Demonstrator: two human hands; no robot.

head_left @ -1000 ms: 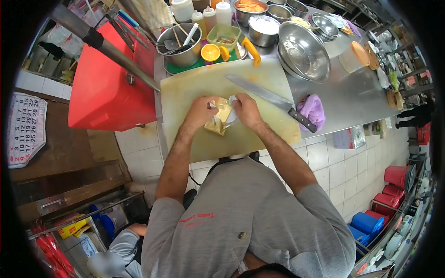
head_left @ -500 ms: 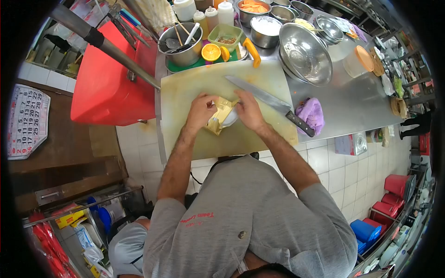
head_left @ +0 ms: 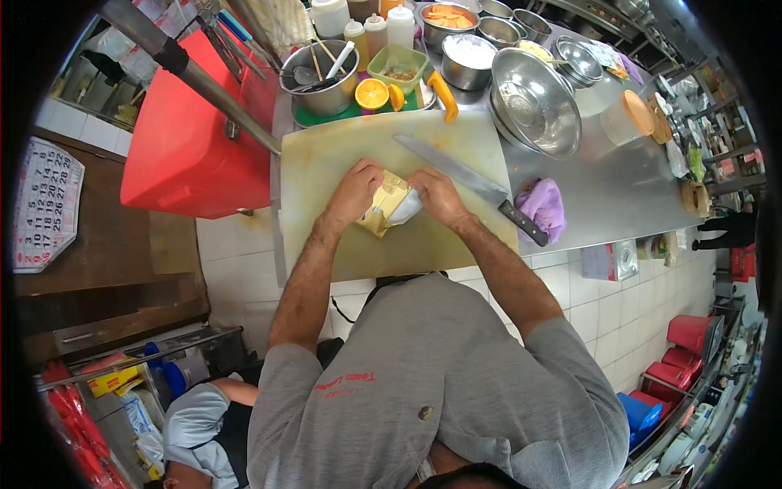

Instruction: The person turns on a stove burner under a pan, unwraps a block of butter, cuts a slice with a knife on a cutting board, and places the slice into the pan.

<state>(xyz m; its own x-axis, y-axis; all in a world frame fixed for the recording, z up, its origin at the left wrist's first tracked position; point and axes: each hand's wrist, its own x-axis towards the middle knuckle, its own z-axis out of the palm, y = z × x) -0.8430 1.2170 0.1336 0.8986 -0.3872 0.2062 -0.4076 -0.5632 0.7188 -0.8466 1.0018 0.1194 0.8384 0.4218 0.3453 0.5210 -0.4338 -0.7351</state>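
Pinching the gold foil wrapper with its silvery-white inner side (head_left: pixel 385 201) at its two upper edges, the left hand (head_left: pixel 358 189) and the right hand (head_left: pixel 437 196) each keep a narrow grip closed on it over the pale yellow-green cutting board (head_left: pixel 326 253). The wrapper is near the board's middle, left of the long steel knife with a black handle (head_left: pixel 456 165), which lies slanted with its handle beside a crumpled purple cloth (head_left: pixel 543 209) on the steel counter (head_left: pixel 627 191). Beyond the board's far edge are a halved orange (head_left: pixel 372 94) and a green square plastic tub (head_left: pixel 398 67).
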